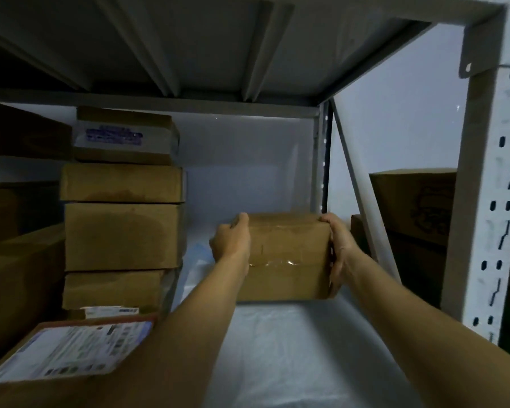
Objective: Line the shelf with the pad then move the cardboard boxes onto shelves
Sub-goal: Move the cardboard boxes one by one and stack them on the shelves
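Note:
A taped brown cardboard box point(286, 257) is held between both hands inside the shelf bay, near the back right. My left hand point(231, 240) grips its left side and my right hand point(340, 251) grips its right side. Under the box a white pad point(277, 354) covers the shelf surface, wrinkled near the back left. I cannot tell whether the box rests on the pad or hangs just above it. A stack of several cardboard boxes point(121, 213) stands to the left of the held box.
A box with a printed label point(68, 351) lies at the front left. Dark boxes point(15, 260) fill the far left. The upper shelf's underside point(189, 45) is close overhead. A white slotted upright point(489, 201) and diagonal brace point(359, 189) stand right, with more boxes point(412, 207) beyond.

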Tool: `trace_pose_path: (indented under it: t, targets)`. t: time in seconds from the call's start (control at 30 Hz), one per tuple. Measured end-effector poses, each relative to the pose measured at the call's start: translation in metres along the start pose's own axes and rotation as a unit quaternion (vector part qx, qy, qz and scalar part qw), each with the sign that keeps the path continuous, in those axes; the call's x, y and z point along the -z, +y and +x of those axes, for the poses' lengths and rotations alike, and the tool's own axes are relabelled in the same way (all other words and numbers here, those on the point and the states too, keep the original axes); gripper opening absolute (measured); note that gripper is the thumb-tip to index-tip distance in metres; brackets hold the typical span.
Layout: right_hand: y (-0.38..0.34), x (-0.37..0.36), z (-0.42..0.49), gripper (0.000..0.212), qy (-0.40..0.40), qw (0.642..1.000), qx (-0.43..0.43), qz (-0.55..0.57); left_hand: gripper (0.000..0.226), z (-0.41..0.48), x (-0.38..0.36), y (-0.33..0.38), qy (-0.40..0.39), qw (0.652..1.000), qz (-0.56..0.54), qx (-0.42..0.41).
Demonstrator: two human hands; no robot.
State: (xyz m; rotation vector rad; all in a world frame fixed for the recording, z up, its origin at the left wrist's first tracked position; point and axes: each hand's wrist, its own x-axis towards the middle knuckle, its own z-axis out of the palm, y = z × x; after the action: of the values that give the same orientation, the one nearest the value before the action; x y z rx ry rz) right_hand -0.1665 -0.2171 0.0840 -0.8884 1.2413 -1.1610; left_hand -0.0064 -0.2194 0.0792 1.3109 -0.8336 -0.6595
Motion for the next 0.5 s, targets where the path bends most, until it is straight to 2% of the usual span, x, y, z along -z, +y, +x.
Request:
trace_pose_path:
  t: [0.07,0.13,0.27,0.37,0.5]
  targets:
    - [0.008,0.000,0.015,0.041,-0.003,1.000,0.015,-0.001,0.049,0.003,-0.004,-0.019,0.027,0.999,-0.024,0.026]
    - [0.021,0.000,0.031,0.042,-0.010,0.999,0.043,0.002,0.049,0.001,-0.002,-0.038,0.020,0.998,-0.043,0.041]
    - [0.042,0.008,0.062,0.066,0.070,0.990,0.122,0.010,0.084,0.008,0.000,-0.070,-0.091,0.992,-0.063,0.055]
    - [0.046,0.013,0.066,0.081,0.076,0.983,0.165,-0.007,0.070,0.008,0.002,-0.073,-0.143,0.989,-0.012,0.045]
    - [0.046,0.010,0.053,0.077,0.014,0.949,0.286,-0.132,0.075,0.000,0.007,-0.066,-0.164,0.981,0.100,-0.003]
